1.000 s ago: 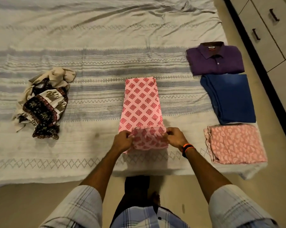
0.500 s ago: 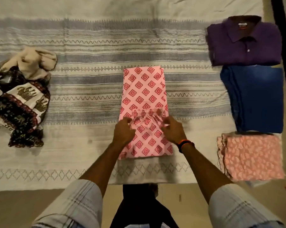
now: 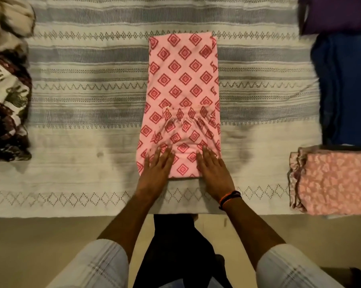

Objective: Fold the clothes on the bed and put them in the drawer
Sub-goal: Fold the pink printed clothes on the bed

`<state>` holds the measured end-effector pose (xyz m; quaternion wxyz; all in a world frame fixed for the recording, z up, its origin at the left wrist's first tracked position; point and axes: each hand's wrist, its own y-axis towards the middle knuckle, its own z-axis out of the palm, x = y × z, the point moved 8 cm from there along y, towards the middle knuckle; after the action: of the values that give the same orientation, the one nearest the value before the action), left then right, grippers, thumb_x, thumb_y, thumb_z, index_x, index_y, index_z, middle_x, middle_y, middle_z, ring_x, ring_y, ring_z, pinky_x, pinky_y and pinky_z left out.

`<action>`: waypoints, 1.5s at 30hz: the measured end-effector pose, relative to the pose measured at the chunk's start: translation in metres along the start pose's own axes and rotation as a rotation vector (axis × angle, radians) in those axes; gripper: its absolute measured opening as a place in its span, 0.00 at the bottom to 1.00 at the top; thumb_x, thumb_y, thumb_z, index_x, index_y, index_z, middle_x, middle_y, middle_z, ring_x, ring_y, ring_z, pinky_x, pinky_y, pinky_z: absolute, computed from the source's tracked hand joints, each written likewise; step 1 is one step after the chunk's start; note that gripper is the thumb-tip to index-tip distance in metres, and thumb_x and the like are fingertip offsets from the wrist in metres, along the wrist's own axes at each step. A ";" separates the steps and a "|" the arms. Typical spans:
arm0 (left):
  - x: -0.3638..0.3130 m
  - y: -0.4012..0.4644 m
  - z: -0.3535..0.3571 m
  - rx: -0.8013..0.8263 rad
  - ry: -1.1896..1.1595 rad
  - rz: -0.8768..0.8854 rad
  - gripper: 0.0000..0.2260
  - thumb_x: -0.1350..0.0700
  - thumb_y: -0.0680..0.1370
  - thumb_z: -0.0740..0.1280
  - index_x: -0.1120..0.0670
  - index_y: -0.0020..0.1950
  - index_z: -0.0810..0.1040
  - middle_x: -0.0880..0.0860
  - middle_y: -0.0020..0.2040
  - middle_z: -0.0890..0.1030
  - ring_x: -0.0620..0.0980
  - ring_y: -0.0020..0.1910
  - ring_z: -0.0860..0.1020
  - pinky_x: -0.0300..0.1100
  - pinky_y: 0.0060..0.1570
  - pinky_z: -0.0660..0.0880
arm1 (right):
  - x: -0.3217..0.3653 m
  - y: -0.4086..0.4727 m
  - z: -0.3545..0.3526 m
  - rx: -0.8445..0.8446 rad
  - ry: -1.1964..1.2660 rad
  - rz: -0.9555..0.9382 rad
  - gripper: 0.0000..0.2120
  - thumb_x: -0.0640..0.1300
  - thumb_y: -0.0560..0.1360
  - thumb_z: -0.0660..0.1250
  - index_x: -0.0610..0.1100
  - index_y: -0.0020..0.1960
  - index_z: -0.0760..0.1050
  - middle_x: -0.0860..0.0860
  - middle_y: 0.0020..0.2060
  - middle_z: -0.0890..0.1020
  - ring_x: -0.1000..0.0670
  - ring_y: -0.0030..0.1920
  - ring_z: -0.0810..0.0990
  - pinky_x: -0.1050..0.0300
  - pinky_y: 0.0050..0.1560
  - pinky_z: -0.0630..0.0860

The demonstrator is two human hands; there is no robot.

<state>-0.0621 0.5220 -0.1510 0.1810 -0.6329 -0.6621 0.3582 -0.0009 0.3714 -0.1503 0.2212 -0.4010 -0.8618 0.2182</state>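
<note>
Mid-fold on the pink diamond-print garment, lying centre of the bed. Left hand and right hand press flat on its near folded end, fingers straight, gripping nothing. Done, by the look of it: purple shirt, blue garment and light pink piece, stacked along the right edge. Left: crumpled patterned heap at far left. No drawer in view; stowing still pending.
</note>
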 end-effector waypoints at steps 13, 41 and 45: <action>-0.015 -0.062 -0.055 -0.093 -0.082 -0.064 0.34 0.70 0.76 0.61 0.51 0.80 0.57 0.53 0.80 0.57 0.56 0.78 0.56 0.55 0.75 0.57 | -0.004 -0.049 -0.075 0.011 0.030 0.015 0.17 0.33 0.78 0.58 0.41 0.64 0.73 0.43 0.62 0.78 0.39 0.61 0.77 0.45 0.56 0.76; -0.034 -0.143 -0.102 -0.209 -0.074 -0.188 0.15 0.55 0.78 0.67 0.50 0.64 0.76 0.54 0.58 0.81 0.54 0.53 0.80 0.46 0.47 0.75 | 0.002 -0.116 -0.139 -0.060 0.090 0.149 0.13 0.40 0.76 0.64 0.46 0.60 0.77 0.43 0.56 0.81 0.40 0.55 0.80 0.49 0.54 0.78; -0.014 -0.107 -0.136 -0.208 -0.108 -0.189 0.17 0.55 0.76 0.69 0.50 0.65 0.76 0.52 0.58 0.82 0.53 0.54 0.80 0.47 0.49 0.77 | -0.009 -0.071 -0.163 -0.055 0.125 0.167 0.15 0.37 0.75 0.64 0.45 0.60 0.78 0.44 0.55 0.82 0.41 0.55 0.80 0.47 0.54 0.79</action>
<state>-0.0423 0.5476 0.0196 0.1115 -0.5629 -0.7611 0.3023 0.0526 0.3549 0.0185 0.2447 -0.4901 -0.8155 0.1869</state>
